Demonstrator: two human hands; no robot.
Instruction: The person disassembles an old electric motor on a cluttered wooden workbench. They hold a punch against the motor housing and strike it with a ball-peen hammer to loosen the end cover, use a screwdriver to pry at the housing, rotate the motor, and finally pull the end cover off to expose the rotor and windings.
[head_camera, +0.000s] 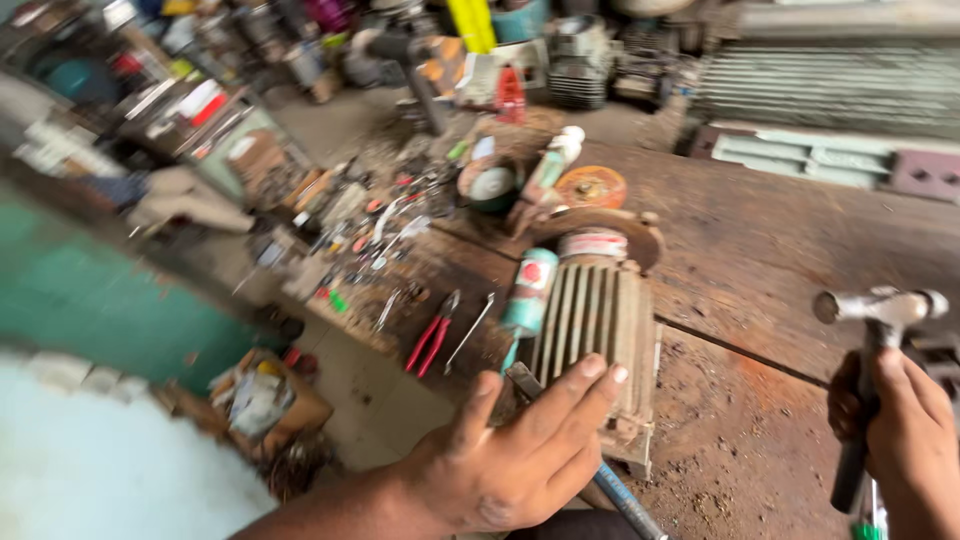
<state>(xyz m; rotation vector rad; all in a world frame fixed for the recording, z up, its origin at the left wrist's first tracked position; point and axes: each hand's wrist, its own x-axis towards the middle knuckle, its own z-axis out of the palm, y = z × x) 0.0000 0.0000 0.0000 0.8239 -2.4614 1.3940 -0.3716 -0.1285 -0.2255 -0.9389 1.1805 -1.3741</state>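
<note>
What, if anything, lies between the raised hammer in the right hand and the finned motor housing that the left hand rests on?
Nothing visible lies between them. The right hand holds the hammer up beside the finned motor housing, with only bare, rusty wooden bench in the gap. The left hand lies on the housing's near end, fingers over a metal tool.

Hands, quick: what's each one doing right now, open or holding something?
Left hand: open, fingers spread, resting against the finned motor housing; not gripping it.
Right hand: closed around the handle of a hammer, head raised.
</note>
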